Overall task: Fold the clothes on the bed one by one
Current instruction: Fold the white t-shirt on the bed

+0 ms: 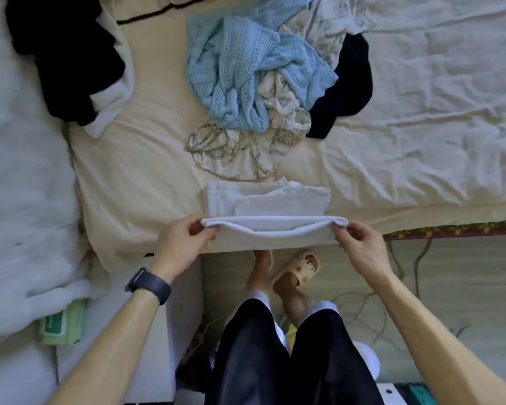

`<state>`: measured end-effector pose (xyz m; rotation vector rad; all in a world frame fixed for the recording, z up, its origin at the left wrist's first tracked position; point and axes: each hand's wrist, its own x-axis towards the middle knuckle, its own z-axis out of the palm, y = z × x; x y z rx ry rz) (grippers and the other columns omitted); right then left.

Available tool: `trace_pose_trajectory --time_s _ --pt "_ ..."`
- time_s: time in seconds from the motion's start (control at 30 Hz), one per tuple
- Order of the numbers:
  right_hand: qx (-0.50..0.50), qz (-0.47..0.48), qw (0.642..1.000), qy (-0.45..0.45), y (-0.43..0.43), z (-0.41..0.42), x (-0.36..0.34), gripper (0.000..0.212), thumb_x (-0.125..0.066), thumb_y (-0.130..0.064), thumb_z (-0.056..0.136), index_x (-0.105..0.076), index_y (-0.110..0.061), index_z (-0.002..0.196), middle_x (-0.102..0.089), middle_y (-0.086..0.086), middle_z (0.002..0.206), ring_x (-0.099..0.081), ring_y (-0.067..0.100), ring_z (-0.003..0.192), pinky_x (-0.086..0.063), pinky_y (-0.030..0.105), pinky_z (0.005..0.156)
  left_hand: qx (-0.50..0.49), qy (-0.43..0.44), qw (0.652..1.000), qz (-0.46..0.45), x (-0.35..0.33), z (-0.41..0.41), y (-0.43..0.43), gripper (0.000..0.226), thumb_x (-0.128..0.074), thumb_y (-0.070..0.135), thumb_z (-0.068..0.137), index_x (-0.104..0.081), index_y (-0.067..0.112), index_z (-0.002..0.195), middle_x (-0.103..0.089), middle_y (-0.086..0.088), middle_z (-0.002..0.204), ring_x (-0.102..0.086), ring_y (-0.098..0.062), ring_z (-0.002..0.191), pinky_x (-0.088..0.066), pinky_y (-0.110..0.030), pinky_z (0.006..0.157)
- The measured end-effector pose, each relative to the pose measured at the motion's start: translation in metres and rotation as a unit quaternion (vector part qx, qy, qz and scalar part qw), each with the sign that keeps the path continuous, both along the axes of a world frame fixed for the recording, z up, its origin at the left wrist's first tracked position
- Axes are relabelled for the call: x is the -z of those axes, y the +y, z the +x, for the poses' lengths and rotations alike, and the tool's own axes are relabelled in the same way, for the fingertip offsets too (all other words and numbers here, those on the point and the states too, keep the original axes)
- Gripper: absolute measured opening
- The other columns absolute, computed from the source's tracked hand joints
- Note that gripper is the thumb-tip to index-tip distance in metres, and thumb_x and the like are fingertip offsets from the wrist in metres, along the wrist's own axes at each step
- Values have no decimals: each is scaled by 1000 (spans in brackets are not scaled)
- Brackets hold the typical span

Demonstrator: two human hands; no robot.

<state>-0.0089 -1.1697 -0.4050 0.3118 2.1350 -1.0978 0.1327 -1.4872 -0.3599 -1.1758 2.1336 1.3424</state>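
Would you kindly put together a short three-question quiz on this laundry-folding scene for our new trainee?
1. True or false: the left hand and the right hand both pinch the white garment.
2. Which lies on top of the cream patterned garment? A: light blue knit garment. B: red towel. C: grey jeans.
3. Fill in: the watch is on the ___ wrist.
Key: 1 true; 2 A; 3 left.

- No word, brand or number can be read anywhere in view.
- The green packet (pixel 61 324), left of the wristband (pixel 148 285), bears faint pale print, too blurred to make out.
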Motion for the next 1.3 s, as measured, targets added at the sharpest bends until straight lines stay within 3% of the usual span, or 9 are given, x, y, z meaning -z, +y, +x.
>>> trace_pose_trajectory --time_s 0.07,0.2,0.33,0.5,0.73,0.83,0.97,1.07,1.3 --pt "-9 51 998 40 -12 -10 28 41 -56 -46 102 -71 -15 79 -64 1 70 -57 18 72 -40 28 64 89 -19 989 -115 25 -23 -12 16 -61 41 96 -70 28 96 -66 5 90 -59 -12 82 -44 -32 68" --pt "51 66 995 60 -37 -16 65 48 -44 -52 105 -62 -12 86 -62 7 81 -58 28 84 -40 40 71 39 -45 992 -114 67 -56 -19 24 -54 36 100 -63 15 104 -56 -11 107 -50 -20 91 -34 -27 76" --pt "80 81 989 97 -64 -24 74 43 -43 -43 108 -54 -9 84 -54 5 85 -47 21 81 -33 33 73 -39 -73 986 -146 83 -67 -15 28 -50 33 102 -51 10 86 -55 -22 111 -47 -27 85 -35 -32 76" --pt "112 133 979 104 -86 -30 92 39 -45 -49 105 -63 -15 102 -48 1 104 -43 14 91 -29 24 81 -85 -95 972 -196 94 -71 -3 32 -52 39 100 -56 7 104 -50 -19 119 -54 -37 95 -39 -34 78" --pt "101 -39 994 14 -57 -18 70 52 -79 -37 87 -46 -17 120 -57 -9 114 -59 -5 100 -42 4 77 -125 -115 970 -176 94 -77 4 32 -52 44 100 -55 15 114 -48 -16 122 -55 -36 96 -42 -37 83" --pt "64 -57 996 -38 -36 0 76 61 -85 -37 73 -49 -26 122 -55 -13 122 -57 -10 108 -48 16 86 -119 -116 971 -172 92 -73 4 33 -49 45 101 -54 15 113 -48 -15 120 -50 -32 89 -39 -35 80" --pt "58 -82 988 -121 -22 19 86 43 -89 -38 75 -69 -31 112 -59 2 130 -63 4 112 -51 29 96 -117 -113 971 -175 95 -74 2 32 -49 45 101 -52 15 112 -48 -12 119 -46 -29 86 -37 -33 80" --pt "104 -120 980 -121 -26 13 82 26 -82 -23 86 -68 -25 107 -66 8 125 -69 6 105 -54 16 80 -171 -70 968 -170 94 -72 8 34 -55 45 98 -48 16 114 -57 -6 113 -58 -29 91 -47 -38 82" --pt "30 -117 980 -157 -18 13 85 26 -75 -57 86 -76 -38 104 -69 0 122 -68 9 107 -52 29 92 -215 -108 966 -92 87 -52 33 65 -66 57 88 -42 13 129 -55 1 113 -56 -21 97 -41 -30 80"
